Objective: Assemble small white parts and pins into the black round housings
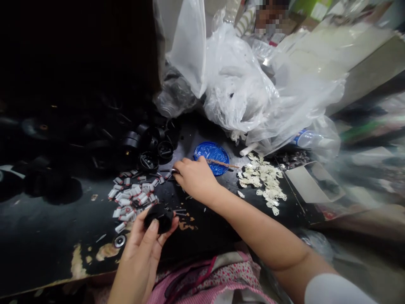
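My left hand (144, 242) is closed around a black round plastic part (159, 218), hollow and cup-like, held above the front of the table. Farther forward, my right hand (198, 179) reaches in with curled fingers over a thin dark object (174, 170) with a metallic glint; its kind cannot be made out. Just left of both hands lies a pile of small white cylinders with reddish ends (134, 196). Thin springs (180, 212) rest on the table between the hands. Beyond my right hand sits a blue round lid (211, 153) with a thin brown stick (222, 163) across it.
Black cup-shaped parts (148, 159) crowd the back left. Flat cream-coloured pieces (262, 179) are heaped on the right, near an open pale box (314, 181). Large clear plastic bags (238, 80) fill the back. A small ring (120, 241) lies near the worn front edge.
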Motion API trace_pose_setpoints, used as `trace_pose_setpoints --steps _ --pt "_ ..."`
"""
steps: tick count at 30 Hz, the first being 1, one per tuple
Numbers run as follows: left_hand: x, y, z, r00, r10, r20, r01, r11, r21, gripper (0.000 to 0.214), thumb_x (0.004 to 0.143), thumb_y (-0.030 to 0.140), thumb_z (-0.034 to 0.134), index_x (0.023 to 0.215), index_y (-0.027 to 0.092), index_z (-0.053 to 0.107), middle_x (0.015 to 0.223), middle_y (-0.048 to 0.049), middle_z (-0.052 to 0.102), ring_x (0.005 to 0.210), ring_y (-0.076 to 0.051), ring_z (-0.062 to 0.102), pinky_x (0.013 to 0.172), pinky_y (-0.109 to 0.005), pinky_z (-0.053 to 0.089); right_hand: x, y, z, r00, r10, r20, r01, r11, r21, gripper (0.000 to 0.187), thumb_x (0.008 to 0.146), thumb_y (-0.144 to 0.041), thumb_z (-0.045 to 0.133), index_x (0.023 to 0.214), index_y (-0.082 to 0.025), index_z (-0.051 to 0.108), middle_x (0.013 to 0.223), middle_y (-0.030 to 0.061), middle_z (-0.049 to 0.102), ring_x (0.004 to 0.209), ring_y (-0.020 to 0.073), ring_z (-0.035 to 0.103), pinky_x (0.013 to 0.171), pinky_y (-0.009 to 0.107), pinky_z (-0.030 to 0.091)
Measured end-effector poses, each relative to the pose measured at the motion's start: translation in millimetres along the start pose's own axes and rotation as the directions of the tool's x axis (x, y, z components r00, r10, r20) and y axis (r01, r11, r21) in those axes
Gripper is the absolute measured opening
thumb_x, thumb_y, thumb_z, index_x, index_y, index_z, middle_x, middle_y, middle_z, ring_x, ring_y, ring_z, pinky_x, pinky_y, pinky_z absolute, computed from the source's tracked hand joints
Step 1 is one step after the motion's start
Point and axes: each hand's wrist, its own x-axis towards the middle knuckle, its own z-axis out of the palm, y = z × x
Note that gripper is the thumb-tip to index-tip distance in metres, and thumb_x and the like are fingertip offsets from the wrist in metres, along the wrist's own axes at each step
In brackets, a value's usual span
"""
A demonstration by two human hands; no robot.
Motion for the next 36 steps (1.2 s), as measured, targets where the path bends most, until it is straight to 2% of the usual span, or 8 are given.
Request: trace_pose_setpoints --steps 7,13,16,20,25,28,31,36 --pt "0 5 6.7 0.998 0.05 -0.028 -0.051 0.997 -0.052 0.023 0.08 0.031 0.066 0.102 0.026 0.063 0.107 -0.0033 0.069 0.097 -0.02 0.067 0.086 -0.036 0.054 -29 4 3 1.0 0.016 0.012 -0.018 0.984 0.177 0.01 0.091 -0.022 0.052 0.088 -0.018 0.061 0.089 0.0001 0.07 0.081 0.0149 0.062 0.075 0.03 0.034" --pt "-4 10 8.8 0.993 0.073 -0.092 -0.075 0.997 -0.014 0.023 0.08 0.032 0.067 0.102 0.028 0.064 0.109 -0.0012 0.068 0.1 -0.02 0.065 0.092 -0.039 0.052 -52 23 -11 0.983 0.182 -0.033 -0.161 0.93 0.329 0.014 0.092 -0.019 0.051 0.097 -0.018 0.064 0.096 0.0015 0.071 0.091 0.0154 0.063 0.079 0.028 0.037" --pt "-5 10 7.1 0.994 0.018 -0.11 -0.017 1.0 0.007 0.027 0.078 0.035 0.068 0.104 0.028 0.062 0.109 -0.001 0.069 0.1 -0.02 0.065 0.095 -0.037 0.049 -52 28 -12 0.99 0.137 0.016 -0.136 0.948 0.289 0.018 0.091 -0.015 0.049 0.098 -0.018 0.065 0.1 0.0031 0.07 0.096 0.0172 0.062 0.083 0.03 0.036" --pt "-8 8 6.4 0.995 0.01 -0.104 -0.009 1.0 0.014 0.029 0.079 0.036 0.067 0.106 0.029 0.06 0.108 -0.0003 0.069 0.105 -0.019 0.063 0.097 -0.034 0.047 -48 29 -5 0.996 0.068 0.063 -0.08 0.976 0.202 0.016 0.09 -0.018 0.051 0.101 -0.02 0.063 0.099 0.0029 0.069 0.094 0.0176 0.062 0.082 0.031 0.034" --pt "-12 7 10.9 0.998 -0.01 -0.064 0.011 1.0 0.014 0.034 0.079 0.038 0.067 0.11 0.03 0.057 0.108 -0.0019 0.069 0.105 -0.023 0.063 0.096 -0.041 0.048 -49 26 -2 0.997 0.05 0.058 -0.057 0.991 0.119 0.012 0.089 -0.022 0.053 0.092 -0.015 0.062 0.092 0.0051 0.068 0.084 0.0193 0.061 0.076 0.033 0.031" --pt "-12 5 17.9 0.998 0.022 -0.067 -0.02 0.999 0.029 0.034 0.079 0.035 0.066 0.112 0.03 0.058 0.114 -0.0007 0.068 0.109 -0.02 0.061 0.098 -0.034 0.046 -60 18 -7 0.997 0.006 0.075 -0.022 0.977 0.211 0.008 0.087 -0.024 0.057 0.09 -0.017 0.06 0.09 0.0009 0.068 0.08 0.0151 0.06 0.075 0.03 0.031" --pt "-10 2 24.6 0.997 0.077 -0.001 -0.077 0.995 0.059 0.029 0.08 0.031 0.066 0.109 0.028 0.062 0.115 -0.0005 0.067 0.11 -0.018 0.06 0.095 -0.027 0.047 -73 7 -11 0.995 -0.065 0.073 0.032 0.926 0.377 0.007 0.083 -0.021 0.061 0.088 -0.018 0.058 0.087 -0.0024 0.067 0.079 0.0125 0.059 0.076 0.028 0.031" --pt "-7 0 28.7 0.998 0.047 0.052 -0.046 0.999 -0.022 0.021 0.083 0.027 0.064 0.103 0.025 0.066 0.101 -0.0022 0.072 0.092 -0.017 0.068 0.085 -0.03 0.054 -87 -2 -9 0.996 -0.016 -0.086 0.059 0.848 0.526 0.006 0.083 -0.019 0.062 0.088 -0.018 0.059 0.084 -0.0018 0.066 0.075 0.0118 0.057 0.075 0.027 0.033"
